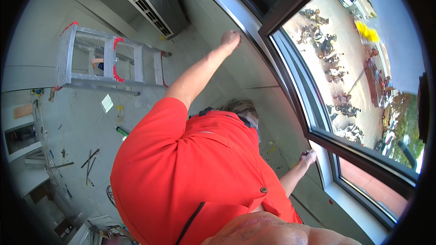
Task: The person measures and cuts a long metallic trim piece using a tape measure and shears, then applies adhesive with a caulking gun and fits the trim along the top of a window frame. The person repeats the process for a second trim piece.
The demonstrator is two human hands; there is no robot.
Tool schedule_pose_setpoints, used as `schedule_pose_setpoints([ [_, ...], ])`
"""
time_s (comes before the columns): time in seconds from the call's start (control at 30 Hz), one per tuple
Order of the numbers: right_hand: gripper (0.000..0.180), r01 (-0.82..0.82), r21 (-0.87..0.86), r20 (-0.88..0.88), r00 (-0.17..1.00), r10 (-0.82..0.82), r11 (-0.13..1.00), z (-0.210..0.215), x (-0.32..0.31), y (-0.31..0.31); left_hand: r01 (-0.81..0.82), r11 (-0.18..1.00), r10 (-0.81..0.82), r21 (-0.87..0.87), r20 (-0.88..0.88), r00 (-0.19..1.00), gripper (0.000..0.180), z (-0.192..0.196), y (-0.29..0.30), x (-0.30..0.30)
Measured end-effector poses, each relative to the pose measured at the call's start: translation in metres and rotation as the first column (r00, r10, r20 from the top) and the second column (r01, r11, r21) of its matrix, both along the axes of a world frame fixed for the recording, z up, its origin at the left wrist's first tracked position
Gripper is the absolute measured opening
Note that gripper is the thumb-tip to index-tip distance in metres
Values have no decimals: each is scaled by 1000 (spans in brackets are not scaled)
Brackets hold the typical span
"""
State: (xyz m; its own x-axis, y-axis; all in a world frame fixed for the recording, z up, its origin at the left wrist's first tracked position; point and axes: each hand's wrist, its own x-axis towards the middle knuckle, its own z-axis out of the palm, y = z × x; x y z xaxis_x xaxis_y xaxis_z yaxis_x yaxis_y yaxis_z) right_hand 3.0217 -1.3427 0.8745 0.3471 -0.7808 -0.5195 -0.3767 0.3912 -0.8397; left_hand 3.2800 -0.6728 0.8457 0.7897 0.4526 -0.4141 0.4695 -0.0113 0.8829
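My left hand [231, 40] reaches out with the arm stretched forward, close to the pale wall panel under the window sill [249, 28]. Its fingers are curled closed; whatever they may hold is too small to see. Lower on the right, my right hand [309, 156] is also closed, beside the edge of the sill below the window. Anything inside those fingers is hidden. The dark-framed window [313, 131] stands at my right.
An aluminium stepladder [93, 78] with red fittings stands at the left. Strips and tools [91, 163], a green bottle-like object [121, 131] and debris lie on the floor. A tall grey vented unit [150, 0] is ahead. Outside, far below, are parked motorbikes [324, 43].
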Motion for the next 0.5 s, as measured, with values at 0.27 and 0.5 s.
schedule_pose_setpoints([
  [0.27, 40, 102, -86, -11, 995, -103, 991, 9, -4, 33, -193, 947, 211, 257, -44, 977, 56, 30, 187, 109],
  [0.5, 35, 223, 305, 192, 938, -289, 926, -50, 33, 95, -100, 877, 197, 469, -162, 967, 64, 51, 336, 185],
])
